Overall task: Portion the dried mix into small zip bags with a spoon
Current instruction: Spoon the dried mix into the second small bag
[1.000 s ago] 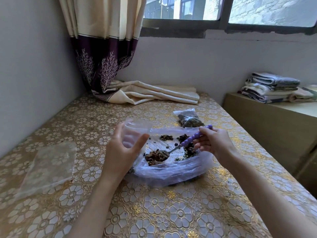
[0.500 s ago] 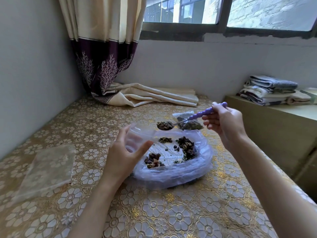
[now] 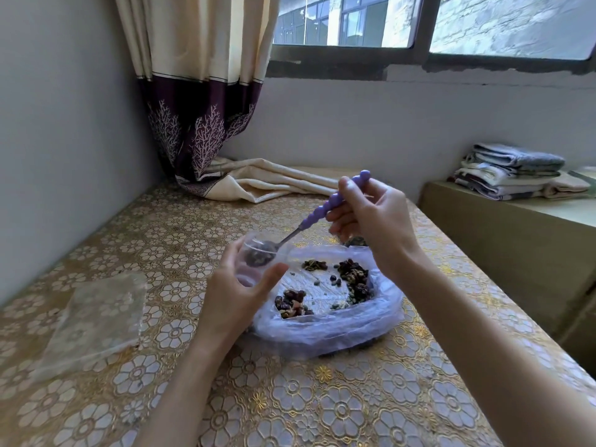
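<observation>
Both bare forearms reach forward from the bottom edge. The left hand [image 3: 237, 296] is raised with its back toward the camera, thumb out to the right and fingers curled round a small clear bag [image 3: 258, 258], holding its mouth open. The right hand [image 3: 371, 221] sits higher and farther away, wrist bent, fingers curled and pinching the purple handle of a spoon [image 3: 309, 221] that slants down to the left into the bag.

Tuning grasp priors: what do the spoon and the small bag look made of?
Spoon: handle looks like matte lilac plastic or silicone, moulded in beads; neck and bowl look like polished metal, grey and glinting. Small zip bag: thin clear plastic film, glossy; the mix shows through it, and it holds open in the left hand.
</observation>
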A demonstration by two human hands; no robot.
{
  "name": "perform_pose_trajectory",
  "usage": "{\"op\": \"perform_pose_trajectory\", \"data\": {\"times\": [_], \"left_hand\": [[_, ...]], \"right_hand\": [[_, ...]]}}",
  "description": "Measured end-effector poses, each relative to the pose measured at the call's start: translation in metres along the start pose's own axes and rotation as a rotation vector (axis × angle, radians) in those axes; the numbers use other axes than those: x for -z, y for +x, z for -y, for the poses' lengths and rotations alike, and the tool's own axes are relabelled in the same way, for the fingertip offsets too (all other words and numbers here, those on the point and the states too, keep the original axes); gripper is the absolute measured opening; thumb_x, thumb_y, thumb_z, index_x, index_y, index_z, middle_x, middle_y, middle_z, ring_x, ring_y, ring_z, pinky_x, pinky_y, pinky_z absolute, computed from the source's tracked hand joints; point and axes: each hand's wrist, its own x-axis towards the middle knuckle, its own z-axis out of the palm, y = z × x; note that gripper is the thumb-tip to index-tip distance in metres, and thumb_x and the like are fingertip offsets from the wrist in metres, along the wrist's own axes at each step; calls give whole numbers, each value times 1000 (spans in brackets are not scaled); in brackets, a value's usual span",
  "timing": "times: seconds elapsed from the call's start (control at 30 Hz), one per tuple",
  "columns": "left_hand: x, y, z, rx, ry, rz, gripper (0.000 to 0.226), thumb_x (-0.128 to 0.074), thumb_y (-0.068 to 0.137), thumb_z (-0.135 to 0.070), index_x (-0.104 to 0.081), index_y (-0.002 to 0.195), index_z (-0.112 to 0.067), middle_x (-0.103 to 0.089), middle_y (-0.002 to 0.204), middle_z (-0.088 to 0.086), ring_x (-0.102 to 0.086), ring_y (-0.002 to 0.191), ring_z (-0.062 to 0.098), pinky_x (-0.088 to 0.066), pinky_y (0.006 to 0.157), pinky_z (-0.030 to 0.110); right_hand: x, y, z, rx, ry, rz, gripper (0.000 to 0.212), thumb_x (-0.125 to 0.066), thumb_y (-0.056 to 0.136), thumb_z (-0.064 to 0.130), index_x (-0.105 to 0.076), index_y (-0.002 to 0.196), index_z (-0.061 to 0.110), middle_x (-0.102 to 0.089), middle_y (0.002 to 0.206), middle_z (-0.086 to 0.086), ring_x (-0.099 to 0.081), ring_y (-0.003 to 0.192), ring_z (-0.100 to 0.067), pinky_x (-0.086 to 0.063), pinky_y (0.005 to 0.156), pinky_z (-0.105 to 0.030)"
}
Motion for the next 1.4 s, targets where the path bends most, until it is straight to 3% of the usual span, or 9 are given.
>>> {"op": "perform_pose_trajectory", "data": {"times": [0.13,0.27,0.43,0.6,0.8,0.9,1.17,1.33,1.4], "left_hand": [[1,1,-3,1,-94,-69,88,-63,56,-71,-52,118,-8,-67,81,1,-65,60,2,-48,52,10],[4,2,-3,19,-140,-143,56,-64,61,-64,-55,101,-25,-65,65,-5,-59,52,0,-43,47,8],[9,5,-2,27,-138,-206,79,-53,51,-85,-56,105,-28,-67,83,-5,-66,70,4,-48,61,10],[11,5,1,3,-131,-244,96,-52,53,-86,-58,112,-10,-68,91,4,-66,77,11,-48,65,10],[12,4,-1,-2,-138,-285,104,-47,51,-90,-56,116,-9,-68,92,4,-65,76,13,-46,62,8],[11,4,-3,-19,-130,-273,103,-49,53,-88,-55,115,-6,-68,90,5,-65,74,12,-46,61,8],[10,2,-6,-16,-108,-290,97,-49,54,-86,-54,118,-14,-67,90,1,-66,78,11,-48,65,9],[10,2,-6,-26,-88,-302,92,-50,56,-85,-54,118,-18,-67,88,0,-65,77,9,-50,70,17],[10,2,-6,-31,-80,-300,88,-50,58,-83,-54,117,-18,-67,88,0,-65,74,4,-49,67,13]], "right_hand": [[-9,-6,1,93,19,154,24,-48,97,11,-57,76,4,-69,61,-4,-59,48,-16,-45,43,-21],[-11,-8,3,121,42,244,18,-46,97,8,-55,83,1,-70,67,-1,-59,55,-17,-46,47,-22],[-5,-10,4,127,113,177,17,-43,98,8,-53,86,2,-70,66,1,-57,53,-12,-44,47,-20],[10,-8,-5,11,284,-5,20,-46,98,16,-56,87,3,-68,84,-23,-55,58,-18,-44,51,-24],[40,-10,-24,-108,309,-238,25,-46,98,17,-58,78,8,-65,64,-8,-56,49,-12,-43,44,-19],[55,-16,-38,-160,239,-284,22,-46,98,17,-55,81,7,-62,69,-14,-55,49,-13,-43,44,-20],[61,-25,-60,-137,-119,-255,24,-49,96,14,-60,79,2,-63,65,-9,-56,50,-14,-43,43,-21],[51,-24,-59,-229,-114,-104,24,-47,97,11,-59,77,4,-67,57,-1,-58,50,-15,-44,42,-21],[48,-24,-57,-243,-114,-44,24,-45,97,10,-58,77,5,-70,60,-2,-58,50,-14,-43,42,-20]]}}
